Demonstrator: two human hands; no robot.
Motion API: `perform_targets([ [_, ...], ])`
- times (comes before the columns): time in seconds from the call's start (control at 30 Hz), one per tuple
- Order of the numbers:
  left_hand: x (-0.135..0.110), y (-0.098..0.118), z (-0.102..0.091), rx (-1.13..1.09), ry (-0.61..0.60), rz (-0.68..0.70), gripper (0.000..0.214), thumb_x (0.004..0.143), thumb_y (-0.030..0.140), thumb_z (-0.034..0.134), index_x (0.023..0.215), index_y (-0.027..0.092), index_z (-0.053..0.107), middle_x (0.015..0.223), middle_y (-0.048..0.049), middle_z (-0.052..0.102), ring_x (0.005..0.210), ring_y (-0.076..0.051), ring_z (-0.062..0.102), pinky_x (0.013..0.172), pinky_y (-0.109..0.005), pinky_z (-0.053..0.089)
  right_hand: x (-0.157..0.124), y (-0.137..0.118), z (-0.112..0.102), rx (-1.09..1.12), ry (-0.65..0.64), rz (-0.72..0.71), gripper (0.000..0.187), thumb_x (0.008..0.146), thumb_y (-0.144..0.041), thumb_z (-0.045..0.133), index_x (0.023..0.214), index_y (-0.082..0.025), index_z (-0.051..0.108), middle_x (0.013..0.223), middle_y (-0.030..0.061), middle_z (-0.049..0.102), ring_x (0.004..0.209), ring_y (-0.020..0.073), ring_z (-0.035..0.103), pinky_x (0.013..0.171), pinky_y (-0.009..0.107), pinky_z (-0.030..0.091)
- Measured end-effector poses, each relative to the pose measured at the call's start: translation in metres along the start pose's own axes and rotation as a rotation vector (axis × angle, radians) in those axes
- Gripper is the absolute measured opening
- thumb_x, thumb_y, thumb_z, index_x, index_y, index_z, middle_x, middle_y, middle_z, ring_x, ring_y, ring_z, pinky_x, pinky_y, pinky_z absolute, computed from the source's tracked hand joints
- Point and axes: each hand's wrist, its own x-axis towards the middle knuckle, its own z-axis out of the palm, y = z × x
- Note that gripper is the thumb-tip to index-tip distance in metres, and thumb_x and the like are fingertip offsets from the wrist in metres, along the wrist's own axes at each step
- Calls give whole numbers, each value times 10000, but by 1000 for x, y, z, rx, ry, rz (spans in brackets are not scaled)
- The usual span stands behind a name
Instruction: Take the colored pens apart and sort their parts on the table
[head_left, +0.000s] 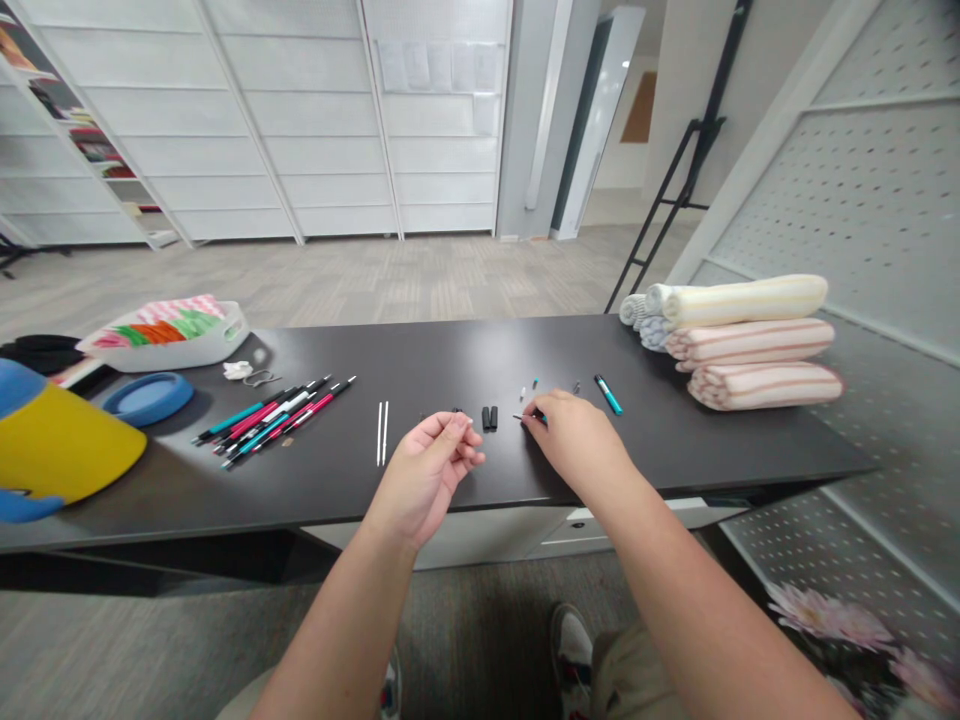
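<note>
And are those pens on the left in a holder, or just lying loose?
Lying loose: the pens overlap in a slanted pile directly on the dark desktop, with no holder around them.

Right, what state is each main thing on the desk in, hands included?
Left hand: fingers curled; contents, if any, unclear
Right hand: fingers closed on a thin pen part
Black pieces: side by side
White rods: lying roughly parallel, apart
Pens: loosely piled
Teal piece: lying alone
Towels: rolled, stacked
White basket: filled
Blue dish: lying flat
</note>
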Motion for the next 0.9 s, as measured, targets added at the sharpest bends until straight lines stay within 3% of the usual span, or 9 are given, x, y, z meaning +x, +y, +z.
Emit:
perform_targets([
  [0.23, 0, 0, 1, 6, 1, 3, 287, 817, 360, 880, 895, 144, 708, 798, -20, 664, 711, -107, 605, 773, -271, 557, 0, -2, 1, 29, 34, -24, 191, 995, -295, 658, 1129, -213, 766, 1147, 90, 738, 964, 234, 721, 784, 300, 503],
  [0.47, 0, 1, 1, 13, 4, 4, 294, 810, 358, 885, 892, 138, 707, 788, -19, 658, 712, -105, 599, 772, -268, 555, 5, -2, -2, -24, -37, -79, 162, 1010, -281, 635, 986, -211, 778, 1050, 89, 740, 933, 231, 715, 750, 296, 493],
  [0.67, 0, 0, 0, 16, 0, 6, 281, 823, 354, 875, 897, 140, 707, 785, -17, 655, 710, -104, 599, 769, -268, 558, 5, 3, 1, -73, -27, -47, 172, 1027, -264, 598, 1067, -150, 721, 1088, 143, 741, 959, 262, 725, 788, 318, 496],
  [0.9, 0, 1, 0, 16, -6, 0, 301, 812, 375, 882, 898, 145, 707, 786, -16, 655, 704, -106, 599, 779, -280, 562, 12, 25, -1, -25, -16, 30, 172, 1027, -246, 571, 1057, -156, 715, 1052, 143, 783, 1020, 254, 736, 886, 317, 496],
])
